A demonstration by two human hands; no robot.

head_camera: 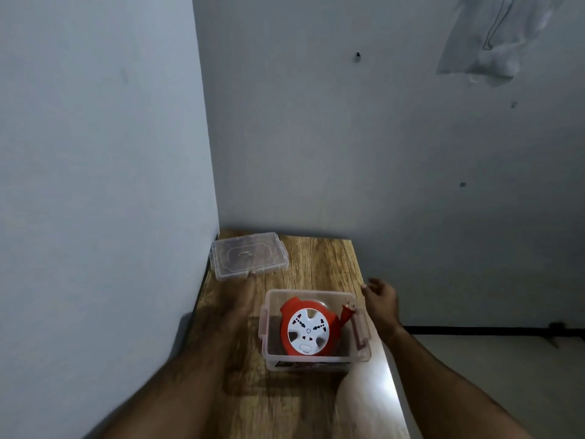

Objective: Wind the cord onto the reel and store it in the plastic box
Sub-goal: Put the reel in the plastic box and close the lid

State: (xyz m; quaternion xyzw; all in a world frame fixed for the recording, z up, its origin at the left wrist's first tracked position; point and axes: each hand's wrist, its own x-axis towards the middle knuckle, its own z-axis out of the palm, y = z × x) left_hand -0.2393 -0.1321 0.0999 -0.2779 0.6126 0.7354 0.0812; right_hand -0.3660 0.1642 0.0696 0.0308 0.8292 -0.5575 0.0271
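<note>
1. Winding looks done to me. The reel [308,327] is sitting inside the plastic box [364,351], tilted so its white socket face looks up at the camera, and the orange plug [347,311] pokes up at about 2 o'clock from the reel's hub, near the box's far right corner. No loose cord trailing that I can see.

2. So the step in hand is closing up. The lid [250,255] lies flat on the table [329,261], well apart from the box, roughly 11 o'clock from it and tucked into the wall corner.

3. The left hand [243,291] is stretched out toward the lid, fingertips right at its near edge. It's motion-blurred, so I can't tell if the fingers have closed on it or are just arriving.

4. The right hand [380,296] sits just beside the box at about 1 o'clock, fingers loose and spread, gripping nothing.

5. Next move, my guess: pinch the lid by its edge, carry it over, line up the corners, and watch that upright plug since it might foul the lid.

6. Materials: box and lid are clear, thin, glossy plastic with pinkish side latches [359,331]; the lid has a raised octagon-ish moulding. The reel is smooth orange shell with a round white face. The table is wood-grain, a bit shiny.
</note>
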